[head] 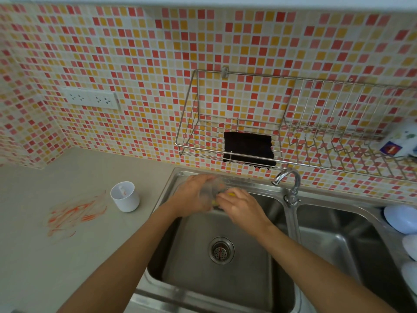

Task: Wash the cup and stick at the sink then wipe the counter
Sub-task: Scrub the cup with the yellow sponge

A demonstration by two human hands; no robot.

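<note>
Both hands are together over the back of the left sink basin, just in front of its rear rim. The left hand is curled round a clear, blurred object that looks like a transparent cup, holding it up above the basin. The right hand is closed on something yellow, probably a sponge, pressed against that cup from the right; motion blur hides the exact finger placement. The tap stands to the right of the hands, its spout turned toward them, and no water stream can be made out. A second, white cup stands upright on the desk well to the left of the sink, with a short stick leaning inside it. It lies on the left hand's side, so that hand looks the nearer one to fetch it. Orange smears mark the desk just left of the white cup, so wiping is not yet done. A dark cloth lies in the wire rack above the sink.
</note>
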